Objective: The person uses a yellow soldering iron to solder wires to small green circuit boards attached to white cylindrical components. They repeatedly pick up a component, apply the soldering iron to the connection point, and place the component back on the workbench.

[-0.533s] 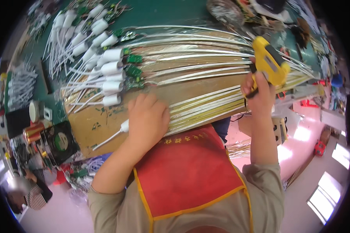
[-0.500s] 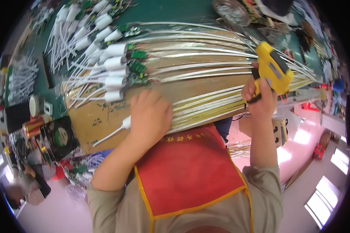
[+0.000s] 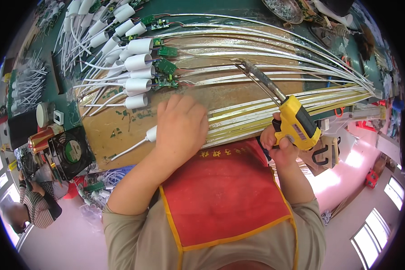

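My right hand grips a yellow and black soldering gun. The gun's long metal tip and thin feed tube point away from me and to the left, above the white strips. My left hand is closed over a white cylindrical cap at the near side of the brown board. A white cable runs out of this cap to the left; its other end is hidden by my hand. Just beyond lie similar white caps with green circuit boards, wired to long white strips.
More white caps with cables are heaped at the far left. A black fan stands at the left edge. At the far right sits a round metal dish. Another person is at the lower left.
My right hand has brought the soldering gun nearer to me and to the left, its tip now over the strips. The left hand stays at the same white cap; the view has shifted slightly.
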Demonstrator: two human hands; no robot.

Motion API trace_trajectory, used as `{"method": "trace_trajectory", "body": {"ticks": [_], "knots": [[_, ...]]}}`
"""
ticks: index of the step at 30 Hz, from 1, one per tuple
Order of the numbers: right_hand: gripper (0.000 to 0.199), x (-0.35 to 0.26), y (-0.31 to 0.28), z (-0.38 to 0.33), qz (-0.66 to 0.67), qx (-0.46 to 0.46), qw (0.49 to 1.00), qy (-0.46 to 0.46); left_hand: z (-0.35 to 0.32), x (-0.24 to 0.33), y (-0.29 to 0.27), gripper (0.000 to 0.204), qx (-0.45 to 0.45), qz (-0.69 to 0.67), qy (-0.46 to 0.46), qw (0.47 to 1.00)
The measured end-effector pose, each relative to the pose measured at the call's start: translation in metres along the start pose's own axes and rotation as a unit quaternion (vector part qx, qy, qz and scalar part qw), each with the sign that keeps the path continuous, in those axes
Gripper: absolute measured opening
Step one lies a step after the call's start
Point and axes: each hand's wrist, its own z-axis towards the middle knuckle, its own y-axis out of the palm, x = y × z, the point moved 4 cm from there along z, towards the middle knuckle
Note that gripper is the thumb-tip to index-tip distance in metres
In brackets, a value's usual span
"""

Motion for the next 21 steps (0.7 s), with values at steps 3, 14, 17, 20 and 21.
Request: {"method": "trace_trajectory", "body": {"ticks": [3,14,17,20,21], "knots": [[0.074,0.002,-0.004,0.001,-0.017,0.015,1.0,0.006,0.0,0.001,-0.001,0.006,0.002,0.004,0.009,1.0],[0.071,0.002,-0.017,0.004,-0.008,0.001,0.999,-0.045,-0.039,-0.025,-0.043,0.038,-0.067,0.018,-0.008,0.998],[0.071,0.005,-0.024,0.004,0.001,-0.005,0.998,-0.06,-0.037,-0.027,-0.052,0.032,-0.038,0.027,0.03,0.998],[0.074,0.003,-0.021,0.004,0.039,0.005,0.998,-0.048,-0.012,-0.024,-0.08,0.027,0.063,0.084,0.094,0.99],[0.073,0.003,-0.021,0.005,0.029,-0.005,0.998,-0.06,0.0,-0.021,-0.093,0.026,0.108,0.112,0.118,0.981]]}}
